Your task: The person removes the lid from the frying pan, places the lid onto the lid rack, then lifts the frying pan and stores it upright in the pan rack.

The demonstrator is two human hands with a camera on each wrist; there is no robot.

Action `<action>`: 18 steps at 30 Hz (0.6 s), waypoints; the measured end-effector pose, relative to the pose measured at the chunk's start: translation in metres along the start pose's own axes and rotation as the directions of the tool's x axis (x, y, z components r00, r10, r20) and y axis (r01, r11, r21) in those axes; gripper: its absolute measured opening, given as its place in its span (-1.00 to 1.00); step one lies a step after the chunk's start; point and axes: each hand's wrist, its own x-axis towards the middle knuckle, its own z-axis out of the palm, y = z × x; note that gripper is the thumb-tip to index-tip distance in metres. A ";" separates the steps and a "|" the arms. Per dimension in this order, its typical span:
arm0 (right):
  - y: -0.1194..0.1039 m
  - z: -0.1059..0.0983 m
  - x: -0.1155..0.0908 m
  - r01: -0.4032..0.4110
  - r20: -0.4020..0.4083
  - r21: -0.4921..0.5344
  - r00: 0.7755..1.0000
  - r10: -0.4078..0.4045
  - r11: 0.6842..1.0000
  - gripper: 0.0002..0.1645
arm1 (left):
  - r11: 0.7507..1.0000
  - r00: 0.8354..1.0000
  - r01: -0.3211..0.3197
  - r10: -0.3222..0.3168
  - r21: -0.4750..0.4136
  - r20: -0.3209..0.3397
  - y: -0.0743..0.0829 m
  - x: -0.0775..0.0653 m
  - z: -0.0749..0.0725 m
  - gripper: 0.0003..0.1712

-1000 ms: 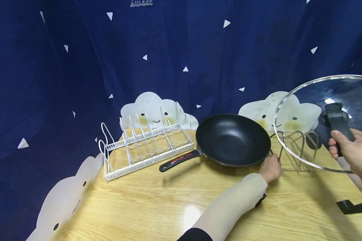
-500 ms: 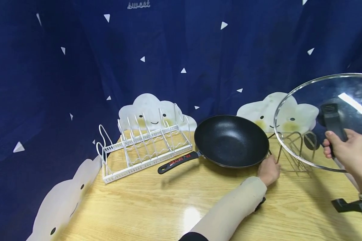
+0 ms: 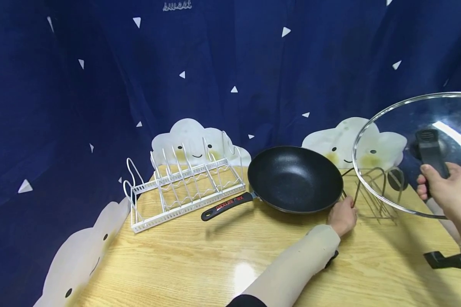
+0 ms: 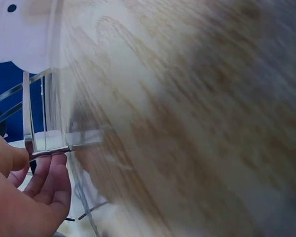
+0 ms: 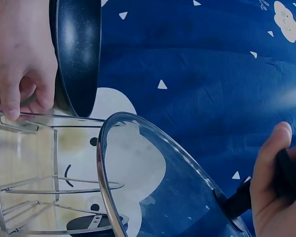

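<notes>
My right hand (image 3: pixel 455 192) grips the black handle (image 3: pixel 432 153) of a large clear glass lid (image 3: pixel 457 111) with a steel rim. The lid is held up on edge at the right, partly out of the head view, and overlaps a metal wire rack (image 5: pixel 54 191). With thumb and fingertips, my left hand (image 3: pixel 342 216) pinches the near end wire of that rack, as the left wrist view shows at the bar (image 4: pixel 49 152). Just left of the rack, a black wok (image 3: pixel 296 179) sits tilted towards me, its black handle (image 3: pixel 228 206) pointing left.
A white wire rack (image 3: pixel 188 209) with upright dividers stands left of the wok. Behind the metal rack is a round black object (image 5: pixel 91 224). The wooden table (image 3: pixel 192 260) backs onto a dark blue curtain (image 3: pixel 215 51) with white clouds along the bottom.
The lid has tilted and shifted slightly in my right hand, moving a little left and then right, and its light reflection has changed. My left hand stays on the metal rack.
</notes>
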 end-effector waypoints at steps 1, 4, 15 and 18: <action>0.001 0.000 -0.001 0.000 -0.009 0.008 1.000 0.000 1.000 -0.55 | 1.000 1.000 -0.003 0.003 -0.001 0.005 -0.001 -0.001 0.001 -0.75; 0.004 -0.001 -0.003 0.033 -0.040 0.031 0.999 -0.032 0.999 -0.72 | 1.000 1.000 -0.013 0.014 -0.011 0.012 -0.003 -0.003 0.002 -0.75; 0.006 0.003 -0.003 0.009 -0.067 -0.087 0.998 -0.015 0.996 -0.86 | 0.998 1.000 -0.024 0.024 -0.062 -0.006 -0.008 0.001 0.005 -0.82; 0.007 0.005 -0.003 -0.051 -0.060 -0.201 0.997 0.039 0.978 -0.50 | 0.996 1.000 -0.009 0.010 -0.086 0.004 -0.006 0.001 0.005 -0.82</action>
